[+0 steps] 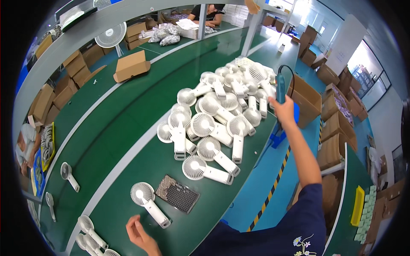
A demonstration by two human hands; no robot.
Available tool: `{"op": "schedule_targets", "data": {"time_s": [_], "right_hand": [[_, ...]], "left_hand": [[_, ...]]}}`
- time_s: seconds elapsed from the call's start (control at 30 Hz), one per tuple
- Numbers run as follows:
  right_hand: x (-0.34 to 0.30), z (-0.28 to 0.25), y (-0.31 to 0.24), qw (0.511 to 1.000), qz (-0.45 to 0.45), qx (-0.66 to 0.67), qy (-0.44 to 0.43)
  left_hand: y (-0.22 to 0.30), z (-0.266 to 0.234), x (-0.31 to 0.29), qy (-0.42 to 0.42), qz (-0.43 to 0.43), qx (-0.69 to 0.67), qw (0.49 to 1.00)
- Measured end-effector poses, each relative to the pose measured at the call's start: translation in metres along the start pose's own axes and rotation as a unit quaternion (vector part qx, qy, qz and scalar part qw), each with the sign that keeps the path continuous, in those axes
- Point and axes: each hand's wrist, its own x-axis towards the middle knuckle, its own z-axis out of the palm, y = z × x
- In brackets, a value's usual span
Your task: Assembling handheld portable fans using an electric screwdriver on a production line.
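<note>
My right hand (283, 110) grips a teal electric screwdriver (280, 88) with a black looped cable, held upright beside the pile's right edge. Low in the view, my left hand (141, 237) is empty, its fingers loosely bent and apart from the thumb. Just beyond it lies a white handheld fan (142, 194), its round grille toward the far left and its handle toward me. A dark perforated tray (177, 194) holding small metallic pieces, apparently screws, sits right of that fan. Many more white handheld fans (209, 148) are heaped further up the green table.
A conveyor belt (115, 128) runs along the left, carrying two fans. Several white fans (89, 226) lie at lower left. An open cardboard box (131, 66) stands across the belt. Cartons (306, 100) line the right aisle. Other people work at the far end and far left.
</note>
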Motion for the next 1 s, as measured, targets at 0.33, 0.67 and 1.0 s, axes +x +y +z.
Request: {"op": "schedule_targets", "data": {"time_s": [0.33, 0.67, 1.0], "right_hand": [[0.18, 0.089, 0.041, 0.964, 0.141, -0.223, 0.021], [0.18, 0.122, 0.052, 0.941, 0.085, -0.327, 0.032], [0.181, 0.107, 0.057, 0.977, 0.129, -0.164, 0.039]], "left_hand": [[-0.012, -0.018, -0.032, 0.055, -0.182, 0.144, 0.971], [-0.021, -0.022, -0.032, 0.013, -0.121, 0.221, 0.968], [-0.013, -0.014, -0.026, -0.011, -0.098, 0.203, 0.974]]}}
